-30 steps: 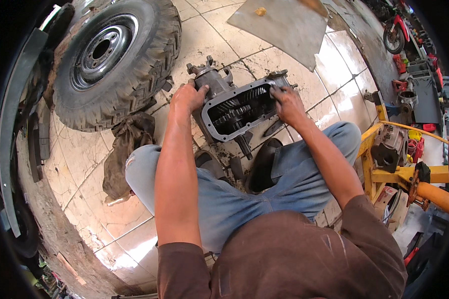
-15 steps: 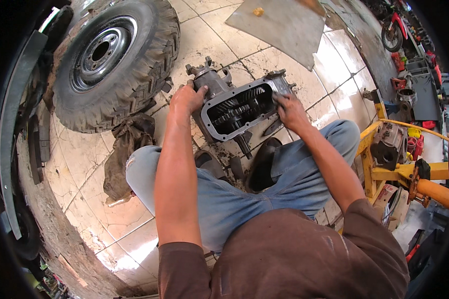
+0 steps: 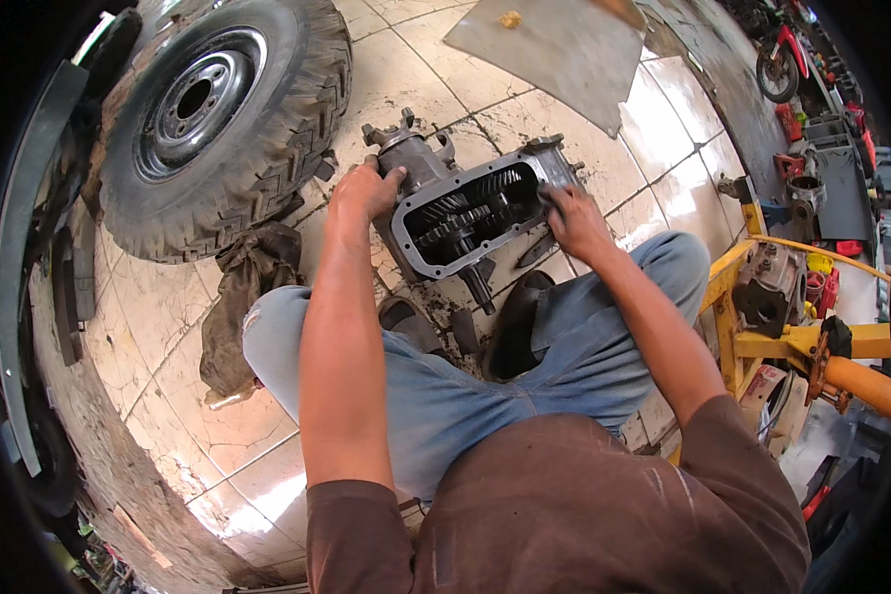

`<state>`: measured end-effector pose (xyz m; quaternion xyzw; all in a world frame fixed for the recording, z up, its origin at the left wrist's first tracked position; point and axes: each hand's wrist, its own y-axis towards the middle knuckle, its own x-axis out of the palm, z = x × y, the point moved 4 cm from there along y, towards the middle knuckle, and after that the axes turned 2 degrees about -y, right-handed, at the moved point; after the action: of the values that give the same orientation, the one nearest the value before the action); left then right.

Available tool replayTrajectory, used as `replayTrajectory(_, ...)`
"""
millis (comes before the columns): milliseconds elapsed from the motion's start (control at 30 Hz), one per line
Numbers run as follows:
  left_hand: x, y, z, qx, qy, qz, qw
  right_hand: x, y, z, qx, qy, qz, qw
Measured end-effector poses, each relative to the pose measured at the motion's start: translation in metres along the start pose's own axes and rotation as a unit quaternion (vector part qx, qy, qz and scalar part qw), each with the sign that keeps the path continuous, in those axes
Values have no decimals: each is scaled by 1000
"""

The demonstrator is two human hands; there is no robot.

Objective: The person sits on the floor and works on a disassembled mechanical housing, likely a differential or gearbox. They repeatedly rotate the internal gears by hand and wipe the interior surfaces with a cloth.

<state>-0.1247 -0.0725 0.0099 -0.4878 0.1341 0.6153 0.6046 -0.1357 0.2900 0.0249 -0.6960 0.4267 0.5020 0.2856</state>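
On the tiled floor in front of my feet lies a grey metal gearbox (image 3: 413, 259), its long open side facing up and showing toothed gears (image 3: 455, 230) inside. A short shaft (image 3: 477, 287) sticks out of its near side. My left hand (image 3: 366, 190) grips the housing at the left, next to the round neck with its forked yoke (image 3: 390, 131); its thumb shows on top and the other fingertips are hidden. My right hand (image 3: 576, 222) is closed on the right end of the gearbox casing, fingers over the rim.
A big tyre on a black rim (image 3: 230, 129) lies at the upper left, with a dark crumpled cloth (image 3: 243, 307) near it. Beyond the gearbox is a flat grey sheet (image 3: 564, 59). A yellow metal stand (image 3: 728, 337) holding another metal housing (image 3: 765, 282) is at my right.
The whole view has shifted slightly, so everything sits a little further left. Both hands keep their places on the gearbox, which shows no clear movement on the floor.
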Motion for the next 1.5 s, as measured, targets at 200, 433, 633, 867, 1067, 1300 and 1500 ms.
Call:
replayTrajectory(200, 2, -3, -5, -3, 14, 2, 1000, 1, 2, 0, -4, 6, -30, 1000)
replayTrajectory(433, -1, -2, 7, -21, 13, -22, 999, 1, 36, 5, -1, -8, -9, 1000)
replayTrajectory(633, 0, 4, -6, -20, 21, -19, 999, -6, -11, 3, -43, -10, -33, 998)
replayTrajectory(867, -2, -4, 1, -14, 21, -14, 1000, -6, 8, 5, 1, -11, -36, 999)
replayTrajectory(1067, -5, 2, 0, -3, 9, -31, 999, -15, 6, -2, -30, -49, -37, 998)
replayTrajectory(1300, -2, -1, 1, -27, 22, -26, 999, -11, -17, -1, -91, -103, -26, 990)
replayTrajectory(1500, -4, -2, 2, -15, 3, -19, 1000, -10, 10, -4, -59, -77, -36, 995)
